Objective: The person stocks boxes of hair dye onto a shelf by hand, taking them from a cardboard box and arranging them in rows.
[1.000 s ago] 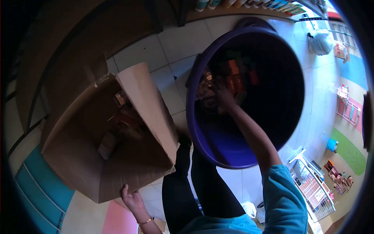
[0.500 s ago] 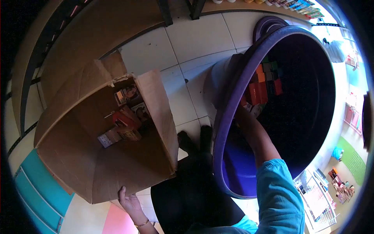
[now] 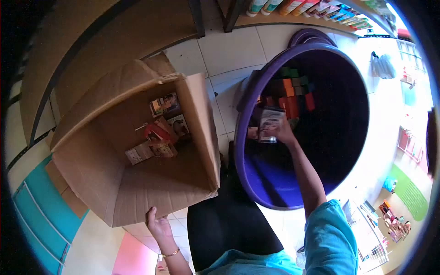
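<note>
My right hand [image 3: 285,133] is closed on a small box [image 3: 270,124] with a pale printed face, inside the purple tub [image 3: 247,91]. Beyond it in the tub lie several small boxes, among them red boxes [image 3: 289,106] and an orange one [image 3: 288,87]. At the lower edge of the open cardboard box [image 3: 156,188], my left hand [image 3: 159,225] grips the rim. Inside that carton are several small printed packages, including a red one [image 3: 158,132] and a pale one [image 3: 139,153].
A shelf with bottles and tubes [image 3: 311,8] runs along the top. Dark metal shelf legs [image 3: 196,18] stand on the tiled floor [image 3: 233,50]. A white wire rack [image 3: 369,236] is at the lower right, and a plastic bag [image 3: 384,66] hangs at the right.
My right hand has come up from deeper in the tub, and the small box in it now shows. The view has shifted, with the tub lower and further left. My left hand stays at the carton's edge.
</note>
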Available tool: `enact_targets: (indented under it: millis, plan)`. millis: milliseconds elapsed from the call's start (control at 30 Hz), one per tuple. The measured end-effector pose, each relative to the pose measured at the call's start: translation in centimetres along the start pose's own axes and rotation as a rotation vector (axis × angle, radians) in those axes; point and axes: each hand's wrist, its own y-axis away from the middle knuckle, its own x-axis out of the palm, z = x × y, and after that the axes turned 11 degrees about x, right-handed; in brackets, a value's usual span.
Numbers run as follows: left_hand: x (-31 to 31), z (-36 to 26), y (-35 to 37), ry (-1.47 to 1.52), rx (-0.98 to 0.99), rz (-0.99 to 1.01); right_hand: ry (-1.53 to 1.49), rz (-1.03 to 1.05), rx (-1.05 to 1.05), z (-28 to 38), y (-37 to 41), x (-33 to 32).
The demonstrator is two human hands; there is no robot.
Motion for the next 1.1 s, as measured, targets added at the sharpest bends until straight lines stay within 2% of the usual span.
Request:
enact_targets:
  millis: [67,100,133,233,267,300,333,400,433,500,567,600,667,733,800,867,900,967,1000,1033,1100]
  plan:
    - [-0.3,-1.4,1.5,-0.015,-0.035,0.008,-0.201,0.047,0.258,6.7,4.7,-2.0]
    - [-0.6,-2.2,2.3,-0.022,-0.047,0.007,-0.381,0.068,0.262,8.6,7.0,-2.7]
    - [-0.7,-2.9,3.1,-0.032,-0.044,0.015,-0.527,0.146,0.156,12.2,9.4,-2.7]
    - [-1.3,-4.4,5.2,0.016,-0.059,0.056,-0.536,0.401,0.030,20.4,14.1,-1.1]
    - [-1.5,-4.8,5.8,0.022,-0.059,0.111,-0.388,0.500,0.043,22.3,14.9,-0.3]
    - [-1.2,-5.3,6.8,0.028,-0.060,0.066,-0.235,0.591,0.048,24.8,15.7,1.1]
    - [-0.8,-5.9,7.8,0.028,-0.063,0.025,-0.132,0.695,-0.118,27.9,15.9,4.0]
    - [-0.5,-6.7,8.8,0.064,-0.070,0.024,0.178,0.547,-0.265,31.8,16.4,10.4]
    - [-0.8,-7.0,9.2,0.057,-0.056,0.027,0.412,0.485,-0.468,32.2,16.0,13.4]
    - [-1.1,-7.2,9.8,0.035,-0.040,0.043,0.900,0.468,-0.202,34.0,16.2,19.0]
    - [-1.3,-7.9,10.7,0.030,-0.053,0.085,1.013,0.525,-0.227,30.6,14.0,23.7]
    - [-1.3,-8.2,10.8,0.029,-0.055,0.107,1.133,0.550,-0.365,27.6,12.3,26.3]
    - [-1.3,-8.5,11.2,0.027,-0.045,0.080,1.143,0.568,-0.474,25.6,11.3,27.3]
    - [-2.8,-8.1,10.8,0.037,-0.060,0.080,0.917,0.566,-0.398,26.4,13.3,26.1]
    - [-3.6,-7.8,10.1,0.016,-0.056,0.049,0.474,0.441,-0.722,30.1,16.2,21.9]
    - [-3.7,-7.2,9.5,0.043,-0.050,0.023,0.135,0.626,-0.574,33.7,17.7,14.4]
    - [-3.9,-6.9,8.9,0.058,-0.041,0.021,0.014,0.342,-0.516,33.2,17.9,11.7]
    - [-4.2,-5.8,7.7,0.084,-0.025,0.013,-0.323,-0.054,-0.253,28.8,16.2,6.3]
    - [-3.5,-5.7,7.3,0.033,-0.025,-0.055,-0.268,-0.173,-0.205,24.6,13.5,4.5]
    - [-4.0,-5.3,6.6,0.054,-0.033,-0.042,-0.215,-0.287,-0.148,20.4,10.8,2.8]
    - [-5.4,-4.0,4.3,0.109,-0.039,-0.015,0.328,-0.313,-0.117,9.0,6.0,1.0]
